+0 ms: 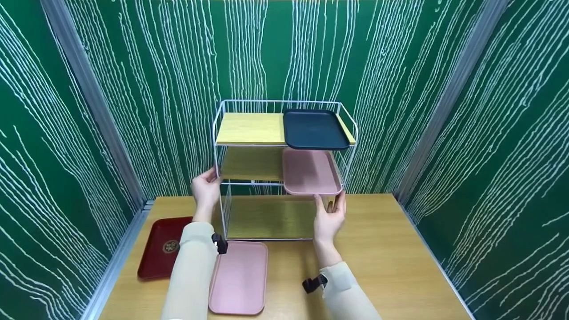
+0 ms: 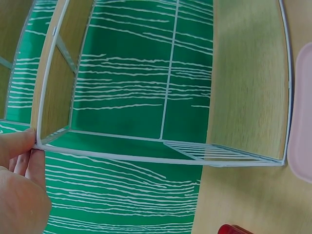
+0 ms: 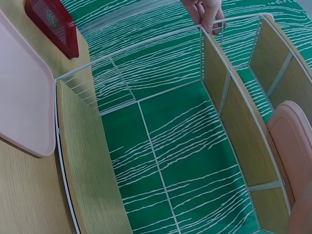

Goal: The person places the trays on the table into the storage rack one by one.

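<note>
Head view gives me a lower pink tray [image 1: 238, 280] on the table [image 1: 391, 249], beside a partly hidden red tray [image 1: 155, 249]. I have the right hand [image 1: 329, 222] gripping the upper pink tray [image 1: 311, 171], which overhangs the rack [image 1: 266, 218]'s middle shelf [image 1: 253, 163]; the left hand [image 1: 206, 193] pinches the rack's left side. Above, a navy tray [image 1: 316, 129] overhangs slightly. Shelf board extends leftward from both.

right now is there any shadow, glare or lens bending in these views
Head view: the top shelf looks brighter than the boards beneath, with a soft shadow on the raised pink tray; left wrist view: the rack bows along its bottom edge, likely lens distortion; right wrist view: similar bowing; no strong glare in any view.
</note>
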A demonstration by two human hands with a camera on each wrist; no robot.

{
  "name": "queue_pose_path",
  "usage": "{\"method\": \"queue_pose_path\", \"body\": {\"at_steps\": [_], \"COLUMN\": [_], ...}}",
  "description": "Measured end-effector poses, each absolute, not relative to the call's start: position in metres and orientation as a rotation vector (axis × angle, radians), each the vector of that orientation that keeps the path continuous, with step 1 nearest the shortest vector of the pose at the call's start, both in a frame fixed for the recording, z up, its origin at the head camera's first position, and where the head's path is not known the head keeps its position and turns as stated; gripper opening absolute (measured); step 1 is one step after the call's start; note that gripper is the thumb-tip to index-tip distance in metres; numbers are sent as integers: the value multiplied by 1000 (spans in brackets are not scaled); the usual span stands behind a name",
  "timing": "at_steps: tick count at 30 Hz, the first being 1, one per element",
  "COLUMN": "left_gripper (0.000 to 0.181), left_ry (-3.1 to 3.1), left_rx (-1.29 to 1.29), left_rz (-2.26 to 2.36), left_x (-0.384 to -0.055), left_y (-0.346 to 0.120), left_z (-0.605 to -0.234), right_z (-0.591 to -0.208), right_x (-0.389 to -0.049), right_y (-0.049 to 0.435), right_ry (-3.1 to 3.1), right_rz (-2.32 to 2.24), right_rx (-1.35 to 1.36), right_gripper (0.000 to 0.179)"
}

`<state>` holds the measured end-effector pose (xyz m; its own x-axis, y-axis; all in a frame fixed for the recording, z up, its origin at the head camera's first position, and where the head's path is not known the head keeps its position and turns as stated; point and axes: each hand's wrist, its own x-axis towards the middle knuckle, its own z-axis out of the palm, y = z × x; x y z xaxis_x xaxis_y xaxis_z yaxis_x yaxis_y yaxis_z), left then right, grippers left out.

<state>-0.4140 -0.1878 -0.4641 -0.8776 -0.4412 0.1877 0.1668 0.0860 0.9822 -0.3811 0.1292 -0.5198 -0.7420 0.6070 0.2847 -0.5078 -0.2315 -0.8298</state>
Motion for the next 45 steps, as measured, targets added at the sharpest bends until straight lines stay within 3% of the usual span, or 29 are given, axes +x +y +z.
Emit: {"method": "queue_pose_path", "body": {"at_steps": [27,37,45], "left_gripper": [40,41,40], "left_ry": [-1937,-1949,-1931], "left_rx": [258,263,273], "left_rz": [-1790,-1797,-1824], "left_x": [-416,-416,-417], "left_y": [-187,-189,-188], "left_z": [-466,-466,-467], "right_z": [-492,-516,-522], "right_x": [-374,-402,-402], "right_y": [122,128,130], "right_ry": [-1404,-1402,-1414], "right_rz": [1998,1993,1970], "right_rx": [-106,-115,-106], "right_gripper": [84,88,90]}}
